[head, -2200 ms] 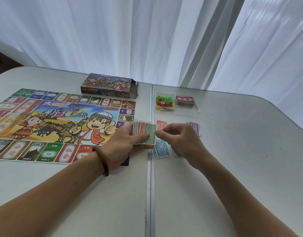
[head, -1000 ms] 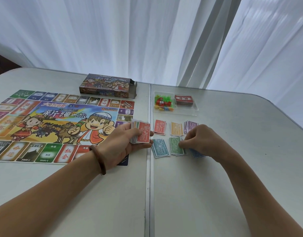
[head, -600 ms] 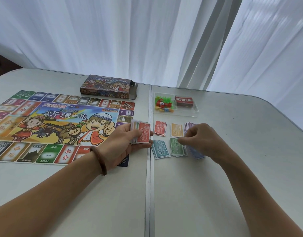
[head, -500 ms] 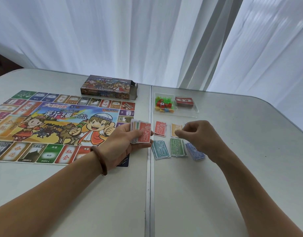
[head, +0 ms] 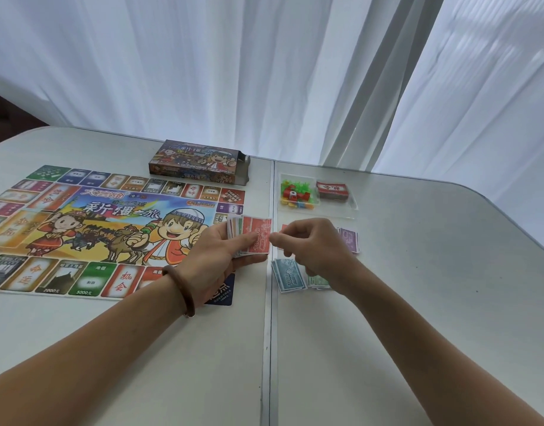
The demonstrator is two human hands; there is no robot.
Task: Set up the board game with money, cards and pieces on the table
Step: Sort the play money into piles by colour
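- The fingers and thumb of the left hand (head: 215, 256), at the middle of the frame, were wrapped round a fanned stack of paper money (head: 249, 238) with a red note marked 10000 on top.
- Just right of it, the right hand (head: 313, 247) had its fingers curled. Its thumb and forefinger tips were drawn together at the right edge of that top note, but I cannot tell whether they actually gripped it.
- Sorted money lay flat on the white table (head: 418, 302) around that hand. There was a blue-green pile of notes (head: 289, 276) below the knuckles, a green pile (head: 318, 281) partly under the wrist, and a purple pile (head: 349, 239) to the right.
- Above them, a clear plastic tray (head: 350, 207) held small coloured plastic pieces (head: 295, 196) on its left and a red deck of cards (head: 332, 190) on its right.
- A colourful cartoon game board (head: 110, 232) lay flat across the left half of the frame. The left wrist, wearing a brown bracelet (head: 180, 290), covered the board's lower right corner.
- A printed cardboard game box (head: 200, 162) sat just beyond the board's top edge.
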